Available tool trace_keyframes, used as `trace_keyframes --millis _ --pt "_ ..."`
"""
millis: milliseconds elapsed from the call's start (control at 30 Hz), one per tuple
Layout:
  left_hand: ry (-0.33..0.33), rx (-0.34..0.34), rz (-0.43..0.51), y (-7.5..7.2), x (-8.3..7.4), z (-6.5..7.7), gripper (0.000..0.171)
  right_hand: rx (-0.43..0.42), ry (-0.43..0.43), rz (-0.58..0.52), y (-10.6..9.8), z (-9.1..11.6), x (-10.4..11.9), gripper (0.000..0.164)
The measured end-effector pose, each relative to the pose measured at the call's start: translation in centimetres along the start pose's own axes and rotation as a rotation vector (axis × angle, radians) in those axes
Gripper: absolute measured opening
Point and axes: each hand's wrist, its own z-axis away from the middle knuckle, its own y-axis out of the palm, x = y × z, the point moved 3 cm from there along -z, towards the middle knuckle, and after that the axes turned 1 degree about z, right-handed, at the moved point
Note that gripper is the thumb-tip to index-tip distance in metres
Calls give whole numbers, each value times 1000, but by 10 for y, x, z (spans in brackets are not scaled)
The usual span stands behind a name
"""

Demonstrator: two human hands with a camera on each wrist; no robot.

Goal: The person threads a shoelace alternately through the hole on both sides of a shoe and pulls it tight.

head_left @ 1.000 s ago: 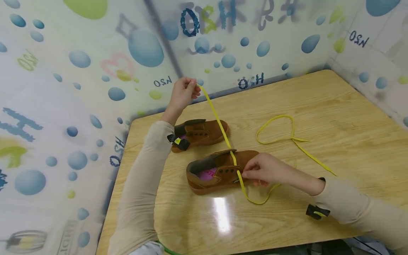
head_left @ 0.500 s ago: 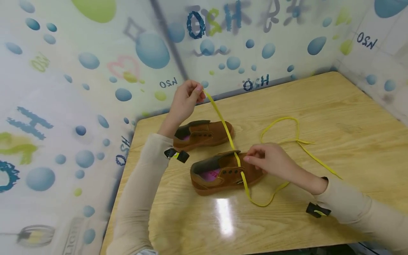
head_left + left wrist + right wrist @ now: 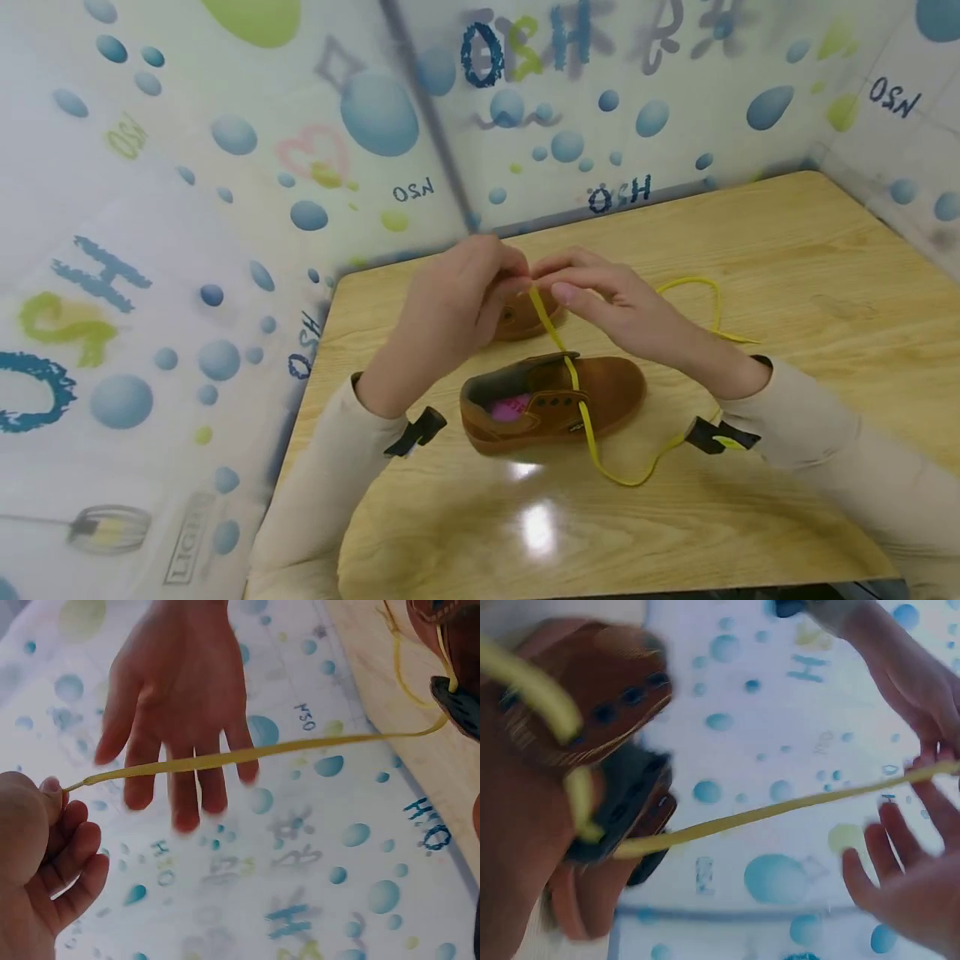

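Head view, shoe point(image 3: 551, 421) on wooden table point(image 3: 780, 250), spotted walls point(image 3: 258, 204)

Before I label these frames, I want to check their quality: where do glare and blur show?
Head: white glare on the table, below the laced shoe in the picture. Left wrist: the right hand looks soft at its fingertips. Right wrist: the laced shoe and the lace's stretch nearest the camera are blurred.

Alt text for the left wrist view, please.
Left hand pinching the tip of a yellow lace that stretches across to a brown shoe at upper right. Behind the lace, the right hand is open, against a bubble-patterned wall.
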Motion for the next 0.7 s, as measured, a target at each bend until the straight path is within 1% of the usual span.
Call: trace_keyframes --millis 100,133,200,267,367,433,467,500,567,600,633,667,700 --pt "129 -48 -82 -9 -23 6 10 231 -21 -119 5 -5 12 41" --pt "166 -52 -110 -11 -29 8 12 300 -31 -164 8 -6 14 42" --pt "236 -59 -165 -15 -41 13 15 409 -46 -225 12 -4 17 42" --pt "289 -56 -216 -17 -51 19 17 503 -78 -295 15 -1 20 39" --pt "336 -59 -233 -18 -59 29 19 607 -125 -374 21 2 22 31" --pt "328 -69 -199 -17 -60 35 18 647 -138 -413 23 4 23 26" --pt "309 -77 -159 -17 -59 38 17 662 -142 -428 24 5 23 25" --pt "269 -74 -109 -16 -57 42 18 666 -142 -429 24 5 23 23" --pt "155 -63 -2 -10 -47 53 21 668 -165 -424 25 7 24 21" --pt "80 -42 50 -4 -41 59 23 664 -177 -409 25 8 25 20" --pt "-7 -5 92 4 -34 66 25 663 -193 -394 25 9 25 19" --pt "-107 54 129 13 -27 73 26 660 -191 -363 26 11 25 19" --pt "-204 128 154 23 -20 80 25 663 -178 -342 27 13 25 19"
